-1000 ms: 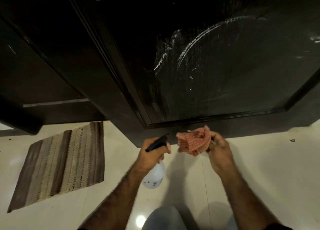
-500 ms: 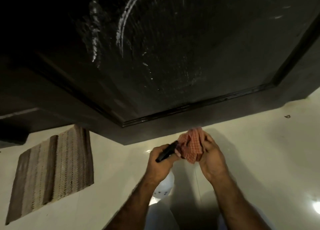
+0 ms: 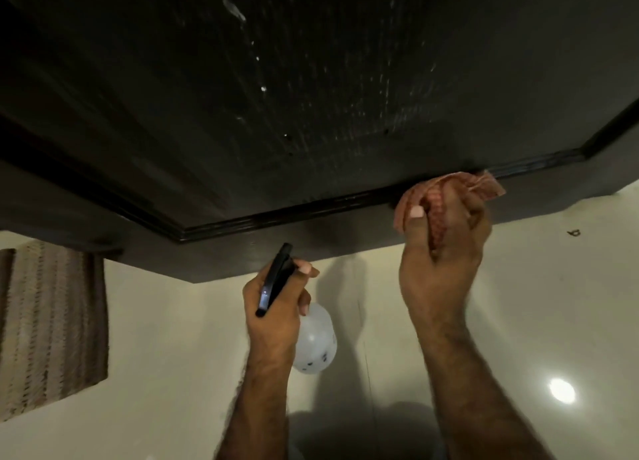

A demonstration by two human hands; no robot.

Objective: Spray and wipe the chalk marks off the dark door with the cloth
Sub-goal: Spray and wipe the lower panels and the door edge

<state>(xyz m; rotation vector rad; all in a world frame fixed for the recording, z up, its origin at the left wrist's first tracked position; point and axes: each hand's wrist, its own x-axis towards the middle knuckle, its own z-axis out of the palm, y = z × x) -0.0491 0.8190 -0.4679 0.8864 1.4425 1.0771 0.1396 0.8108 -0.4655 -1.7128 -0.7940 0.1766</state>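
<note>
Two hands work low before the dark door [image 3: 311, 96]: the left hand [image 3: 273, 307] grips a spray bottle [image 3: 316, 338] by its black head over the pale floor [image 3: 536, 304]. Farther up, the right hand [image 3: 442, 252] clutches the bunched checked cloth [image 3: 456, 190] against the door's lower panel moulding. A striped mat [image 3: 52, 321] lies at the floor's left edge; faint white specks dot the panel beyond.

right hand [image 3: 441, 269] grips bunched orange checked cloth [image 3: 449, 196], raised at dark door [image 3: 311, 96] lower moulding | left hand [image 3: 273, 307] holds spray bottle [image 3: 316, 338], black head up, white body hanging below fist | faint white streaks and droplets on panel | striped mat [image 3: 52, 321] on pale floor [image 3: 553, 304], left edge
</note>
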